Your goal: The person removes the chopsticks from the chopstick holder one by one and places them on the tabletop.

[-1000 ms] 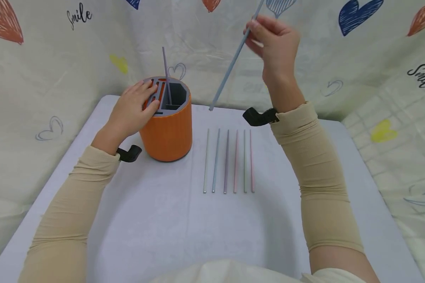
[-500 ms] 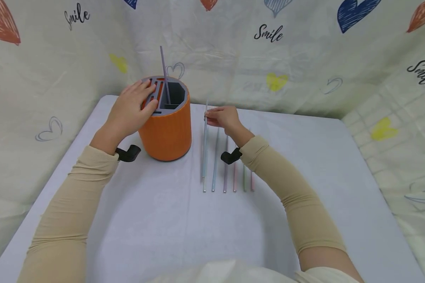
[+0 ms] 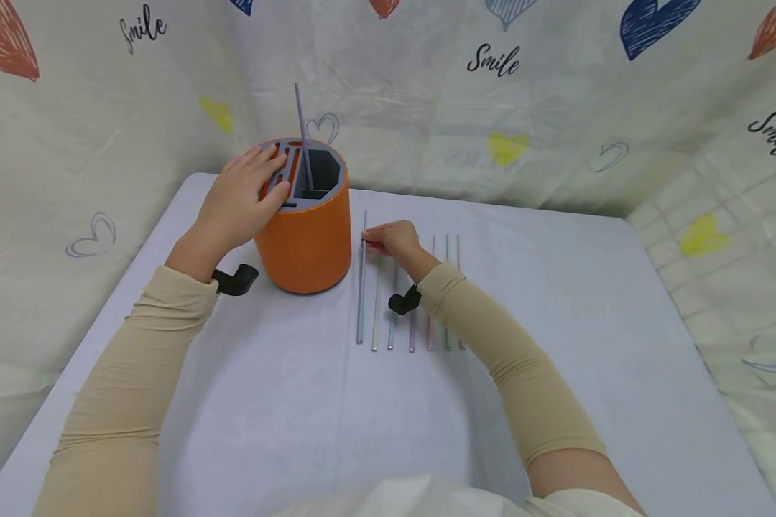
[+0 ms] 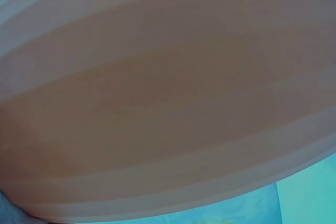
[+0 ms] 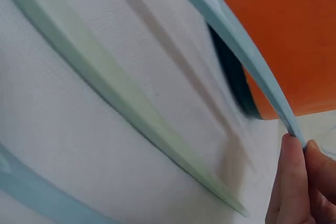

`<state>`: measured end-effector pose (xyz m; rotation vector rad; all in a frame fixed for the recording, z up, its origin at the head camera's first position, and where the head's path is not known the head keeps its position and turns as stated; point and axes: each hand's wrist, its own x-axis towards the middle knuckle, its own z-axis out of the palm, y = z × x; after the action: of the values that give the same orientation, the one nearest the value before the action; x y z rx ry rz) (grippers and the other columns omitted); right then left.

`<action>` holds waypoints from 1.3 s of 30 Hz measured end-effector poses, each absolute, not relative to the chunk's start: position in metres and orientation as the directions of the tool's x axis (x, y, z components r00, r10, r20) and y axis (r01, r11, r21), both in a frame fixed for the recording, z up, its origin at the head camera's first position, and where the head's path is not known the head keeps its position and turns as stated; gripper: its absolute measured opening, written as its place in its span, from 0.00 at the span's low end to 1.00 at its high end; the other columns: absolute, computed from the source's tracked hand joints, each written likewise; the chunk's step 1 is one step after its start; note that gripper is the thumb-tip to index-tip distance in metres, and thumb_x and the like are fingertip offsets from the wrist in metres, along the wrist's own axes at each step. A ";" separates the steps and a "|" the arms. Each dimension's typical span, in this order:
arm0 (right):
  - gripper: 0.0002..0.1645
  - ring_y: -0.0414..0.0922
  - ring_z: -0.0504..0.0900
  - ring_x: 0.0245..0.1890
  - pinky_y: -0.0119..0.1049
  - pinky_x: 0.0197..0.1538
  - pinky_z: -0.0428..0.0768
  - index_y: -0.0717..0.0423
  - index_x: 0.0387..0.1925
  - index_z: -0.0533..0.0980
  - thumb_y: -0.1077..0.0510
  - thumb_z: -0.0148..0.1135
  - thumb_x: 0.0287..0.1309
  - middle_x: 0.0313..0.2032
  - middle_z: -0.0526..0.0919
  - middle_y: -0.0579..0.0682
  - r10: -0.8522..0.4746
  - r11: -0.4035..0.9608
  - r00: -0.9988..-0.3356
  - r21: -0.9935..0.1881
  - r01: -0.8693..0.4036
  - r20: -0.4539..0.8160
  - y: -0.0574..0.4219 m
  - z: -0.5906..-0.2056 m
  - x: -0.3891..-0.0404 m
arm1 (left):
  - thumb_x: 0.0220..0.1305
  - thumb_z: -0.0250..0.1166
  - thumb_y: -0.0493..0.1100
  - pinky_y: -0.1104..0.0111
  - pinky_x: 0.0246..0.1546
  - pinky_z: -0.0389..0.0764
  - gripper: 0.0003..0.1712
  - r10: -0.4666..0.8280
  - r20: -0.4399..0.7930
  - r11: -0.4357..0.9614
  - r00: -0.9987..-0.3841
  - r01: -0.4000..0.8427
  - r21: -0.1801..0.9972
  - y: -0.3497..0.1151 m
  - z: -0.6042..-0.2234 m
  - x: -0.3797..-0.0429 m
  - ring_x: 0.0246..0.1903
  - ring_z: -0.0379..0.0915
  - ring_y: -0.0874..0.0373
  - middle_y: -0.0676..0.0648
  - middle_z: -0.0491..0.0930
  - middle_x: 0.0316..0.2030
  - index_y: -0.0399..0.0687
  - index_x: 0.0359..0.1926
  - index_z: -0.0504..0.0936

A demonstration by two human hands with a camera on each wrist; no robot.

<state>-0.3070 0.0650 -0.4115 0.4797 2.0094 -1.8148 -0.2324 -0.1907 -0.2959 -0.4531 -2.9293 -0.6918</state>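
Note:
My right hand (image 3: pixel 394 240) pinches a pale blue straw (image 3: pixel 361 301) near its far end, just left of a row of straws. In the right wrist view, thumb and fingertips (image 5: pixel 294 177) press together on that blue straw (image 5: pixel 252 61), with its shadow on the cloth beneath. My left hand (image 3: pixel 242 194) rests over the slotted grey top of an orange round holder (image 3: pixel 310 248), fingers spread on its left part. A purple straw (image 3: pixel 301 118) leans upright in the holder's open compartment. The holder's blurred wall (image 4: pixel 173 93) fills most of the left wrist view.
Several pastel straws lie side by side on the white table (image 3: pixel 297 409): a pale green straw (image 3: pixel 376 316) comes first, a pink straw (image 3: pixel 461 287) ends the row at right. My right forearm covers parts of some. A printed curtain (image 3: pixel 427 108) hangs behind the table.
My right hand has come down from the upper right with the blue straw, then shifted slightly left and nearer, laying it alongside the row. The left hand has stayed on the holder.

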 end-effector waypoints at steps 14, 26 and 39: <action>0.20 0.38 0.84 0.18 0.30 0.38 0.87 0.67 0.48 0.83 0.66 0.74 0.50 0.25 0.87 0.52 0.037 0.152 -0.832 -0.820 0.552 -0.553 0.066 -0.415 -0.310 | 0.76 0.42 0.54 0.52 0.80 0.40 0.34 0.260 0.162 0.843 -0.952 0.305 0.444 -0.189 -0.296 -0.230 0.79 0.40 0.45 0.41 0.52 0.78 0.43 0.76 0.59; 0.17 0.40 0.83 0.15 0.31 0.33 0.87 0.70 0.45 0.82 0.68 0.72 0.52 0.18 0.83 0.50 0.049 0.222 -0.834 -0.808 0.545 -0.549 0.068 -0.411 -0.314 | 0.75 0.42 0.54 0.52 0.80 0.41 0.35 0.261 0.165 0.842 -0.951 0.308 0.442 -0.188 -0.296 -0.230 0.79 0.40 0.45 0.41 0.52 0.78 0.43 0.76 0.59; 0.14 0.41 0.88 0.30 0.33 0.46 0.88 0.66 0.44 0.85 0.62 0.70 0.57 0.29 0.88 0.49 0.046 -0.141 -0.995 -0.987 0.078 -0.085 0.070 -0.316 -0.331 | 0.75 0.42 0.55 0.51 0.80 0.41 0.35 0.262 0.166 0.845 -0.951 0.309 0.436 -0.191 -0.296 -0.230 0.79 0.40 0.45 0.41 0.52 0.78 0.43 0.76 0.59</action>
<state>-0.3309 0.0703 -0.3156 0.1468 2.0444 -2.3529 -0.2303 -0.1909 -0.2962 -0.4527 -2.9210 -0.7154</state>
